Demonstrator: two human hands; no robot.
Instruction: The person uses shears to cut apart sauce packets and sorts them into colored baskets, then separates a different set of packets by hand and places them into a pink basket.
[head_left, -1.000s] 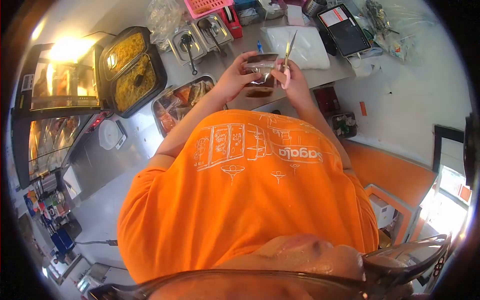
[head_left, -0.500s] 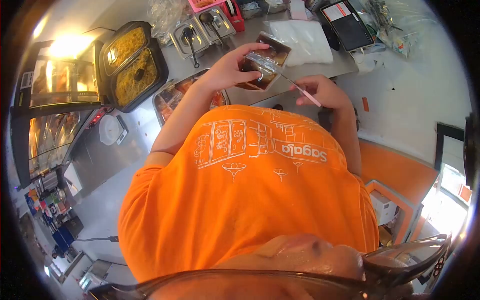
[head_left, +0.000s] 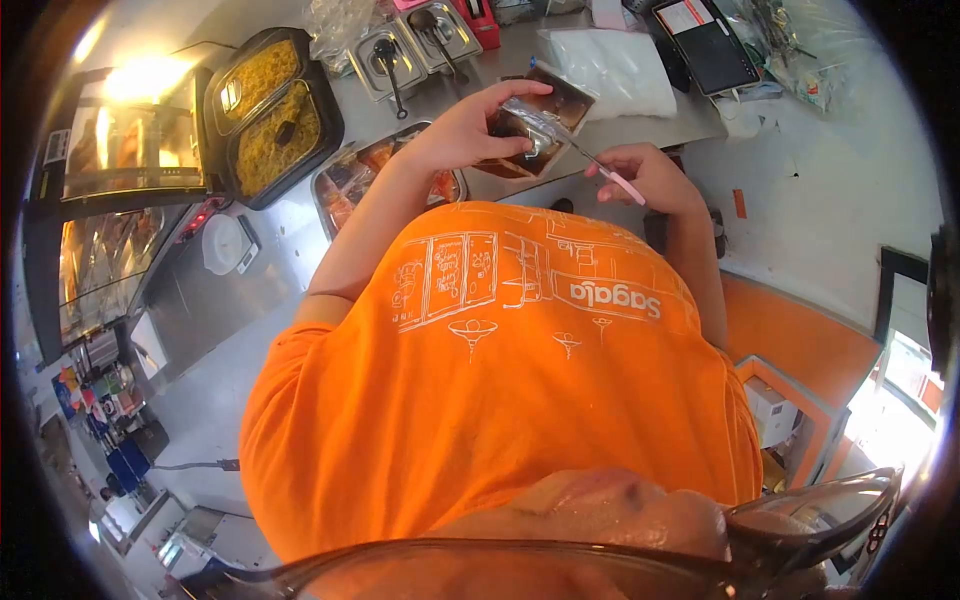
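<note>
A clear pouch with dark brown contents [head_left: 570, 97] lies tilted at the steel counter's front edge. My left hand [head_left: 470, 132] grips its left side, with the index finger along the top and the thumb across its face. My right hand [head_left: 655, 182] is closed on the pink handle of a slim metal tool [head_left: 622, 184], which I cannot tell to be a knife or scissors. Its metal part reaches toward a shiny, crumpled strip [head_left: 537, 118] on the pouch; where they meet is unclear. Left of the pouch, partly behind my left forearm, is a metal tray of reddish food [head_left: 345, 190].
Steel containers with black ladles [head_left: 378, 75] stand behind my left hand. A black two-part tray of yellow food [head_left: 275, 140] and a lit glass warmer [head_left: 130, 150] are at left. White plastic bags [head_left: 610, 75] and a black tablet-like device [head_left: 710, 50] lie at the back right.
The counter and its objects have shifted slightly right in the view. My right hand and the pink-handled tool sit a little closer to the pouch; both hands keep their holds.
</note>
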